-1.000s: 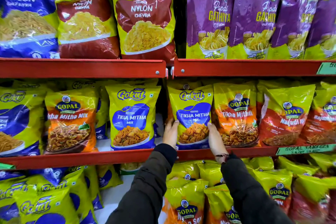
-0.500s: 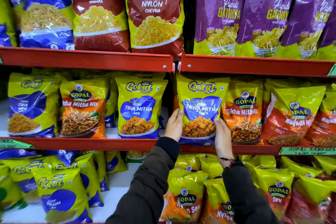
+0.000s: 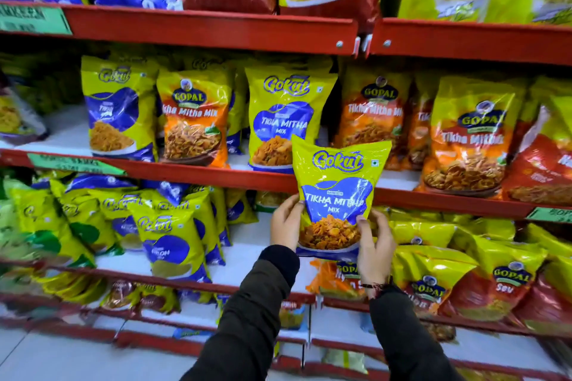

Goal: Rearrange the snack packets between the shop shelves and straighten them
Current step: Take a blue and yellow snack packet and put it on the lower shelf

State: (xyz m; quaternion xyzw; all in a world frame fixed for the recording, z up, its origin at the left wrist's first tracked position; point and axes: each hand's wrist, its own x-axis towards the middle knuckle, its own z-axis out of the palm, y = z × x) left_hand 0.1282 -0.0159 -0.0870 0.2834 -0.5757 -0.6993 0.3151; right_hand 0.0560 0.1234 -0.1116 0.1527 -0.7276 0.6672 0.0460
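Observation:
I hold a yellow and blue Gokul Tikha Mitha Mix packet (image 3: 339, 192) upright in front of the shelves, off the middle red shelf (image 3: 198, 172). My left hand (image 3: 286, 223) grips its lower left edge and my right hand (image 3: 373, 244) grips its lower right edge. Behind it on the middle shelf stands another Gokul Tikha Mitha packet (image 3: 286, 117). An orange Gopal Tikha Mitha Mix packet (image 3: 195, 124) stands to its left, and more orange Gopal packets (image 3: 467, 139) stand to the right.
The top shelf (image 3: 216, 26) carries large blue, maroon and purple bags. The lower shelf holds leaning Gokul packets (image 3: 168, 235) on the left and Gopal Sev packets (image 3: 507, 281) on the right. A white gap (image 3: 250, 244) shows between them. Green price labels (image 3: 34, 20) sit on shelf edges.
Both hands have lifted the Gokul packet off the middle shelf and pulled it down and toward me. The view has swung left and lower.

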